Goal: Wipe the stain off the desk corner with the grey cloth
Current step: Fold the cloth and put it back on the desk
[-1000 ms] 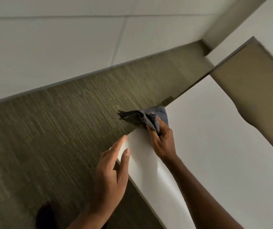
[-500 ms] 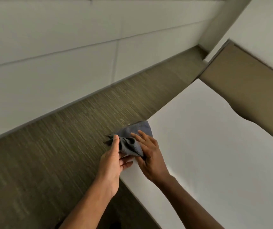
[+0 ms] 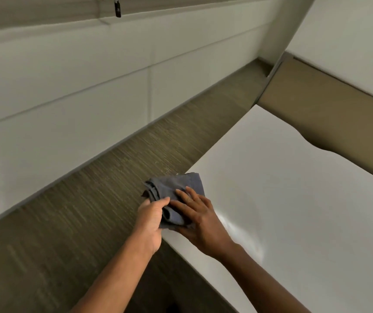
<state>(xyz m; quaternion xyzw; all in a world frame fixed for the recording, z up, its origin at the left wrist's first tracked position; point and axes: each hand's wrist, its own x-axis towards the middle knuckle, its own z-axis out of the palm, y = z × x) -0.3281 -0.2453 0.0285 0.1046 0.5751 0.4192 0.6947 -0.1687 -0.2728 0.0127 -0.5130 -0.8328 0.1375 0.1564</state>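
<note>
- Lying bunched on the corner of the white desk (image 3: pixel 282 188), the grey cloth (image 3: pixel 181 184) overhangs the edge (slightly).
- Its folded end sits gripped in the left hand (image 3: pixel 150 219).
- On top, the right hand (image 3: pixel 200 219) presses it with straight fingers.

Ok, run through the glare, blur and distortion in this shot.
Head view: soft glare streaks the white desk near its front edge. At lower left of the same view, the carpet smears with blur. The wall seams run slanted because the frame is tilted. The grey cloth is fairly sharp.
</note>
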